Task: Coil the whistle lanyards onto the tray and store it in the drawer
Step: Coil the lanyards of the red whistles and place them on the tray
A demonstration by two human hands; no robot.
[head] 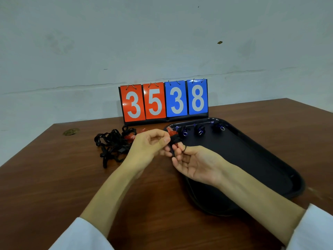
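Whistle lanyards (111, 145) not yet coiled lie in a black tangle on the table (54, 177), left of the hands. Left hand (149, 147): fingers pinch the fourth lanyard (175, 138), partly wound, red whistle (170, 130) attached. Right hand (196, 165): fingers curl on its loose end, which seems looped round one finger; view poor. Tray (252, 159): three coiled bundles (200, 130) sit along the far rim. Estimate: roughly half coiled. Drawer not in view.

White sleeves (82, 235) end above bare forearms (111, 186)
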